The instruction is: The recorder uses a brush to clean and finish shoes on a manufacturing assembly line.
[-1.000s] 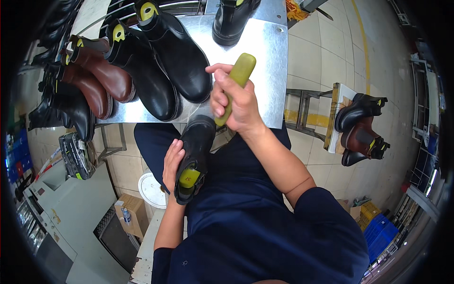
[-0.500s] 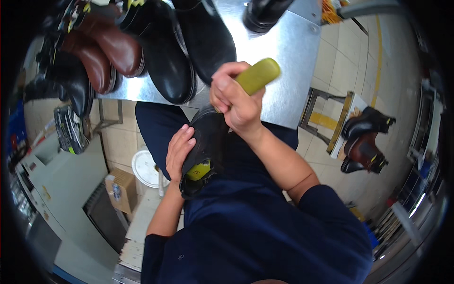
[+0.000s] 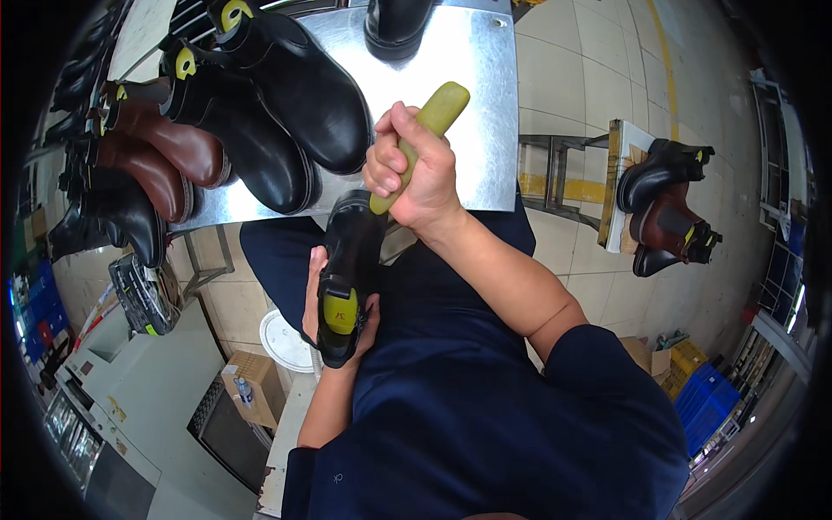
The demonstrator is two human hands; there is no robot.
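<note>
A black ankle boot (image 3: 354,243) lies over my lap, toe toward the metal table, its opening with a yellow-green insole facing me. My left hand (image 3: 314,299) cups the boot around its heel end from below, fingers showing on both sides. In my closed right hand (image 3: 416,169) is a yellow-green bar (image 3: 445,107), long and rounded at the ends; its material I cannot tell. The bar's lower end comes close to the boot's toe; whether they touch I cannot tell.
On the metal table (image 3: 485,113) stand black boots (image 3: 321,95) and brown boots (image 3: 186,143), several at the left. Another black boot (image 3: 397,30) stands at the far edge. More boots (image 3: 672,204) rest on a stand at right. A grey cabinet (image 3: 130,416) is at lower left.
The boot has turned so that its opening faces up more. My left hand has shifted from its side to around the heel end. The bar stands steeper, its lower end now visible.
</note>
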